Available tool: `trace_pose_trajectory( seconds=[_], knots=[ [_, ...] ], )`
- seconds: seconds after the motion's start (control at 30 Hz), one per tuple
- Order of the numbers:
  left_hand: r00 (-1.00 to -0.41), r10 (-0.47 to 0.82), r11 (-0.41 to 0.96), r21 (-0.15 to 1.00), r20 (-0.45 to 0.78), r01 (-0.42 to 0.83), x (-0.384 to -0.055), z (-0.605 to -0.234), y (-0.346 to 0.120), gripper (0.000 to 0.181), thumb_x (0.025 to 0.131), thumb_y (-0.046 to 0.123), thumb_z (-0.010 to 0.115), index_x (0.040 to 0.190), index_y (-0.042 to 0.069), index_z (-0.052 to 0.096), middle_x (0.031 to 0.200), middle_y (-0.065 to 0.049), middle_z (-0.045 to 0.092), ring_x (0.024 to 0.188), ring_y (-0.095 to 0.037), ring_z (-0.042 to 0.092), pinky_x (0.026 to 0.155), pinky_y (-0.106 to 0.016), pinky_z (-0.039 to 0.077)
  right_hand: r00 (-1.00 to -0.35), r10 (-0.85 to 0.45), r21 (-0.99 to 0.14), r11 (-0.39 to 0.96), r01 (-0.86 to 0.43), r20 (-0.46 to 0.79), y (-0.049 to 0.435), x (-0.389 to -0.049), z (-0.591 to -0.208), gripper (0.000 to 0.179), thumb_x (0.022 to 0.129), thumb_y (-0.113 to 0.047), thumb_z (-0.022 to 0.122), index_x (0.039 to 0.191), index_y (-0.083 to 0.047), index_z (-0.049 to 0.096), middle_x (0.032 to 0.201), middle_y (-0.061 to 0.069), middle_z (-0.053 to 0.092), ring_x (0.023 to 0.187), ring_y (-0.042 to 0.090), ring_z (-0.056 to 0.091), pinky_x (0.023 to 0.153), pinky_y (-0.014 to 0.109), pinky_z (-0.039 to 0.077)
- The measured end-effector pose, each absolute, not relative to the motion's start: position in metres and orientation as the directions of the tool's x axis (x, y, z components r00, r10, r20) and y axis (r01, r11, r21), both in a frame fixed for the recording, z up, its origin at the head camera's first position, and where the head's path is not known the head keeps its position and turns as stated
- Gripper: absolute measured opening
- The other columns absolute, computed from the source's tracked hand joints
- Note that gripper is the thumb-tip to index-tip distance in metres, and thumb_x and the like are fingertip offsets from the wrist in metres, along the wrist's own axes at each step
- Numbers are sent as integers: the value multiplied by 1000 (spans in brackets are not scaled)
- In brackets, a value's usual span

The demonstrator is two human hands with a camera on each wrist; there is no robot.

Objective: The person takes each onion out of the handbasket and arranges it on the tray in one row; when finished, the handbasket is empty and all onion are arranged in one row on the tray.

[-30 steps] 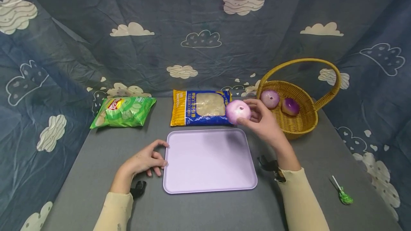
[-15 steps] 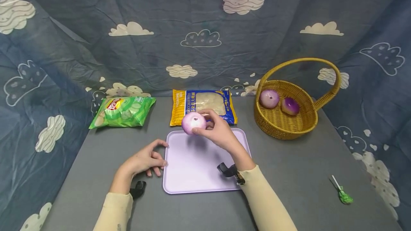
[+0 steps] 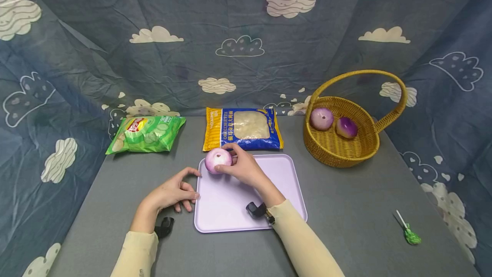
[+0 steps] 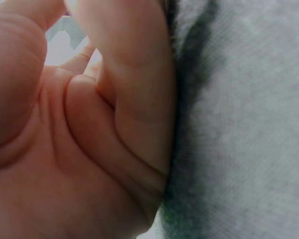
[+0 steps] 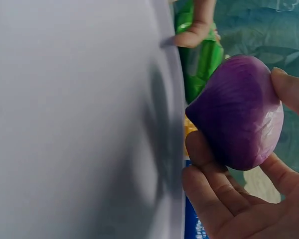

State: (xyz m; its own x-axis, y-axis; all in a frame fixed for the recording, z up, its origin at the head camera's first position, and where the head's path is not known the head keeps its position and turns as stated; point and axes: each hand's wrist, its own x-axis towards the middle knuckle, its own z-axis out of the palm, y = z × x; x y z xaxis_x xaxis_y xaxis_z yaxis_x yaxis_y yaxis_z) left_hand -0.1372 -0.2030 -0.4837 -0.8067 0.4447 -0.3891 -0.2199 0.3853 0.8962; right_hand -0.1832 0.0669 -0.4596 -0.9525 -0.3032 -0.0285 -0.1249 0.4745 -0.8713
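Note:
My right hand (image 3: 246, 168) grips a purple onion (image 3: 218, 160) between thumb and fingers, over the far-left corner of a lilac tray (image 3: 269, 195). In the right wrist view the onion (image 5: 241, 112) shows its pointed end toward the tray. Whether it touches the tray I cannot tell. At the tray's left rim is my left hand (image 3: 169, 193), its index fingertip and thumb tip at the edge, the other fingers loosely bent below. The left wrist view shows mostly the palm (image 4: 79, 164) beside the grey tabletop. Two more onions, one light (image 3: 322, 119) and one darker (image 3: 347, 128), lie in a wicker basket (image 3: 338, 157).
Behind the tray lies a blue and yellow pasta bag (image 3: 250, 125). A green chip bag (image 3: 147, 134) is at the back left. On the right side of the table rests a green-wrapped lollipop (image 3: 411, 234). A dark cloud-patterned cloth (image 3: 173, 72) surrounds the table.
My right hand has carried the onion from beside the basket leftward, then down to the tray's far-left corner. My left hand has stayed at the tray's left rim.

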Motion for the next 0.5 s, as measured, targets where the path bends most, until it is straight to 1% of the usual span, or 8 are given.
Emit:
trace_pose_trajectory(
  seconds=[0.13,0.23,0.33,0.43,0.5],
  knots=[
    [-807,452,378,901,-380,-213,-137,-484,-203,63,97,15,77,147,11,39,80,-2,74,59,-16,72,45,-26,49,-950,-309,-850,509,-137,-32,64,-183,-468,63,85,-36,89,139,-19,59,114,10,75,100,20,69,89,38,56],
    [-808,452,378,902,-378,-211,-137,-484,-203,63,97,15,77,147,11,39,80,-2,75,59,-16,73,45,-26,49,-950,-311,-833,532,-152,-26,62,-182,-470,64,86,-38,88,139,-19,59,111,9,74,95,19,65,87,37,54],
    [-807,451,381,900,-382,-213,-137,-484,-203,64,97,16,77,148,11,39,80,-2,75,60,-16,73,45,-26,49,-948,-318,-821,543,-179,-4,59,-180,-472,66,87,-39,87,143,-18,59,121,11,73,99,22,65,89,39,55],
    [-806,447,386,897,-388,-218,-137,-484,-203,63,98,16,77,148,11,38,80,-3,74,60,-16,73,45,-26,49,-942,-334,-805,553,-215,22,57,-179,-473,71,88,-42,86,147,-17,57,137,12,69,112,26,67,98,44,55],
    [-805,446,389,895,-391,-220,-138,-483,-203,63,98,16,77,147,12,38,80,-3,74,60,-16,73,45,-26,49,-938,-345,-790,565,-237,35,55,-178,-473,73,88,-44,85,149,-17,56,143,13,67,120,27,66,103,46,54]
  ],
)
